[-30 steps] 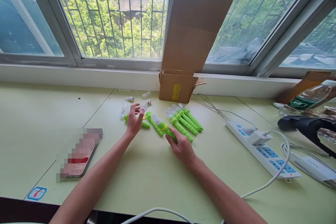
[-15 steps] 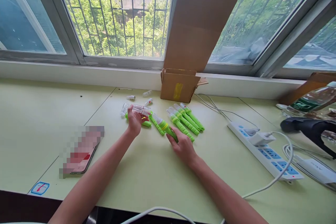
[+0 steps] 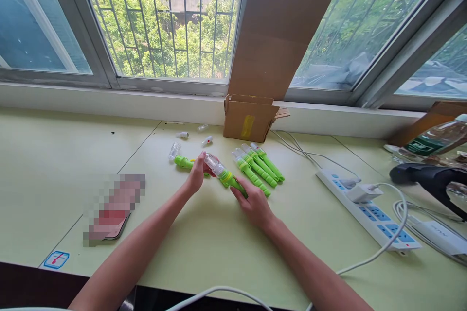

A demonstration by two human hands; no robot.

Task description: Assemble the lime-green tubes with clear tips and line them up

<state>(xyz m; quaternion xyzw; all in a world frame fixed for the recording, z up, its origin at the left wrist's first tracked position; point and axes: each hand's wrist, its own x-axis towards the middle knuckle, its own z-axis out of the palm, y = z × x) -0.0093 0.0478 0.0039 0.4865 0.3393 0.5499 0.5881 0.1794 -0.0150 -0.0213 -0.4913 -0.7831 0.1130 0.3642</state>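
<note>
In my right hand is a green plastic handle with a yellow ring, tilted up to the left. My left hand pinches a clear plastic cap, which sits at the handle's upper end; whether it is fully seated I cannot tell. Partly behind my left hand lies another green handle, with a loose clear cap beside it. Small white pieces and a small clear piece are scattered farther back. Several green handles with clear caps lie side by side, just right of my hands.
A cardboard box with a raised flap stands against the window sill. A phone, partly pixelated, lies at left. The right side holds a power strip with white cables, a black device and a plastic bottle.
My left hand has moved right and toward me, bringing the clear cap onto the upper end of the green handle. My right hand has stayed in place.
</note>
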